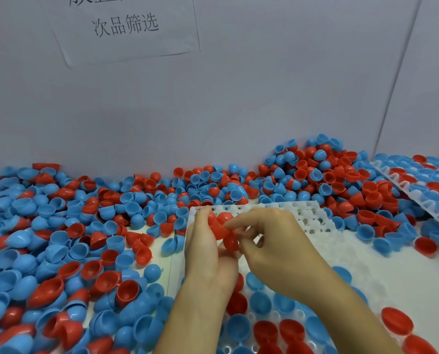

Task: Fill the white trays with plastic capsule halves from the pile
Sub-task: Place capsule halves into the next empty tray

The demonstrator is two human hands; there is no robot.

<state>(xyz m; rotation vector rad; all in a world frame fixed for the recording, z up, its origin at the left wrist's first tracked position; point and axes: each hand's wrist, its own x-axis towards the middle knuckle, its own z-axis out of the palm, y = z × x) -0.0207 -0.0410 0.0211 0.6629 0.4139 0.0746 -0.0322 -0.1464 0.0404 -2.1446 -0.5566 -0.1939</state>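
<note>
Pile (60, 238): red and blue capsule halves heaped over the left of the worktop (405, 272) and along the back wall, rising to a mound at the right rear. Very many halves are left loose.

Left hand (205, 254): palm turned inward, fingers curled round a small clutch of red halves (223, 228), which it holds above the tray. Looks like several nested or bunched; exact count cannot be told.

Right hand (272, 246): fingertips pinch at one red half in that clutch, apparently separating it for placing.

Tray (315, 221): white, lies in front of the person, under both hands. Near rows hold blue and red halves, seated open side up as far as can be judged. Far rows, beyond the hands, show bare pockets. Judgement: this tray is roughly half filled, with the far part left to do.

Second tray (402, 186): far right, tilted against the pile, its visible pockets filled.
</note>
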